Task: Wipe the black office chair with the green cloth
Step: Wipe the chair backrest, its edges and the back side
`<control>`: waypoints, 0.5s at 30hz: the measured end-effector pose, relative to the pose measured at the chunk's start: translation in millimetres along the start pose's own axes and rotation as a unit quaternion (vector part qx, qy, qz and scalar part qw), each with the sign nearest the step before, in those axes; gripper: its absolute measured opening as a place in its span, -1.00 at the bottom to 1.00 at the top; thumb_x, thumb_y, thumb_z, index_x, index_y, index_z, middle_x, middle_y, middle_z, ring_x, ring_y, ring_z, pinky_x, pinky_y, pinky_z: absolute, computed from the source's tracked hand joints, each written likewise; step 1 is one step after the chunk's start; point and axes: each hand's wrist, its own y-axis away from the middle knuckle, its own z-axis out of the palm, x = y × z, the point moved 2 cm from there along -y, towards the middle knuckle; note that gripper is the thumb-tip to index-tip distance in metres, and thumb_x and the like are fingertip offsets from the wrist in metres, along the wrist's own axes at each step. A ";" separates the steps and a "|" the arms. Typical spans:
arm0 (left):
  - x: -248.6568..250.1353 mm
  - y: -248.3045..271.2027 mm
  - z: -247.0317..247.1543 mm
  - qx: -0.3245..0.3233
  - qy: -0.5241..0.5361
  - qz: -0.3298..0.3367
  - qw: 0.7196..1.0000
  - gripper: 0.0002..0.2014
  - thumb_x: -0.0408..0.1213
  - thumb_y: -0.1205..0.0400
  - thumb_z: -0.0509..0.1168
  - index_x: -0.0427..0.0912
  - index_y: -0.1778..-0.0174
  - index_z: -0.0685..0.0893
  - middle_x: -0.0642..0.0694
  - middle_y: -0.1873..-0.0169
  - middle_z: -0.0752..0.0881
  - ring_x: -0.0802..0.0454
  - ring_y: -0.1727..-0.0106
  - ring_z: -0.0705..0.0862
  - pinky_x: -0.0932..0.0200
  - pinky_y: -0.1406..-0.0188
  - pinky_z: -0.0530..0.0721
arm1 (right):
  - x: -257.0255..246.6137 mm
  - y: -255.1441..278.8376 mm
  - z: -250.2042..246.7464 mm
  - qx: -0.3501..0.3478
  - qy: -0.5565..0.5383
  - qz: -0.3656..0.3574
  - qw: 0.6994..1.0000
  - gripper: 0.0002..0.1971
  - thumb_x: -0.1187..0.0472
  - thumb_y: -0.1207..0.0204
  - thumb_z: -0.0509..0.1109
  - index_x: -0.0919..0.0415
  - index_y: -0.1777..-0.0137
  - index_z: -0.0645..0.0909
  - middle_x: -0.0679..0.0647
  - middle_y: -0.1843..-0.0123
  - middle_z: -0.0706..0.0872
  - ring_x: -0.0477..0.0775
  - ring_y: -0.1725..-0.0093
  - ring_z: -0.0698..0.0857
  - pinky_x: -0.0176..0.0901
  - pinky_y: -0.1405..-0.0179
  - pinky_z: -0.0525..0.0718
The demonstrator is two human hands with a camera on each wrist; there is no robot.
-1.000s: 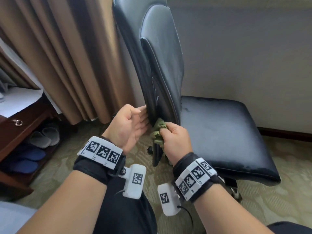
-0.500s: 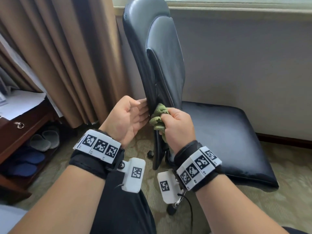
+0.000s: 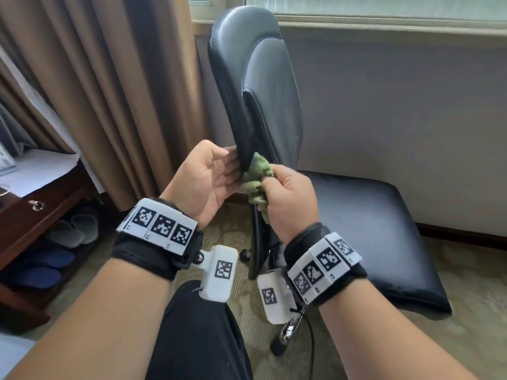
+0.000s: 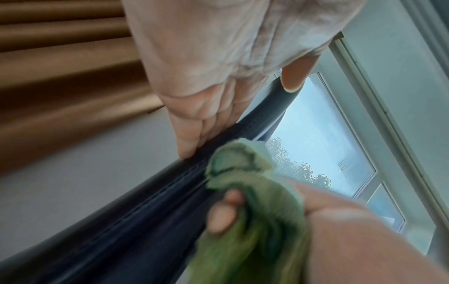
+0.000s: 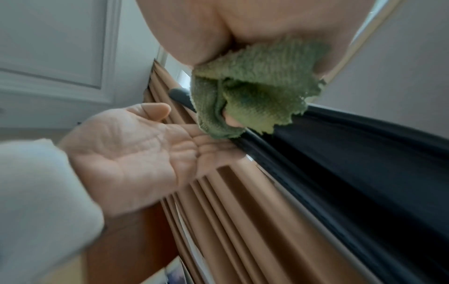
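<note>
The black office chair (image 3: 263,105) stands side-on ahead, its backrest seen edge-on and its seat (image 3: 370,229) to the right. My right hand (image 3: 288,196) grips the bunched green cloth (image 3: 256,174) and presses it on the backrest's near edge, low down. My left hand (image 3: 211,174) lies with straight fingers flat against the rear face of the backrest, thumb free. In the left wrist view the left hand (image 4: 206,119) touches the backrest edge (image 4: 121,230) beside the cloth (image 4: 255,192). The right wrist view shows the cloth (image 5: 255,92) on the edge (image 5: 364,163).
Brown curtains (image 3: 109,91) hang close behind the chair on the left. A dark wooden table (image 3: 33,204) with papers stands at far left, slippers (image 3: 74,231) under it. A grey wall and window sill (image 3: 384,23) run behind the seat. My knee (image 3: 197,338) is below the hands.
Both hands have slid upward along the backrest's edge, the cloth going with the right hand. The view has tilted up, so the top of the backrest now shows.
</note>
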 end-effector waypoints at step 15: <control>-1.7 2.3 -1.4 -0.007 -0.010 -0.006 1.000 -0.43 -0.19 -0.76 -0.13 -0.31 -0.54 0.60 -0.22 -0.38 0.77 -0.04 -0.34 0.75 0.11 -0.24 0.71 | -10.6 -3.6 -2.7 0.030 0.178 -0.089 0.980 -0.74 0.30 -0.64 0.29 0.03 -0.06 0.81 -0.23 0.29 0.78 -0.26 0.23 0.73 -0.49 0.26 0.55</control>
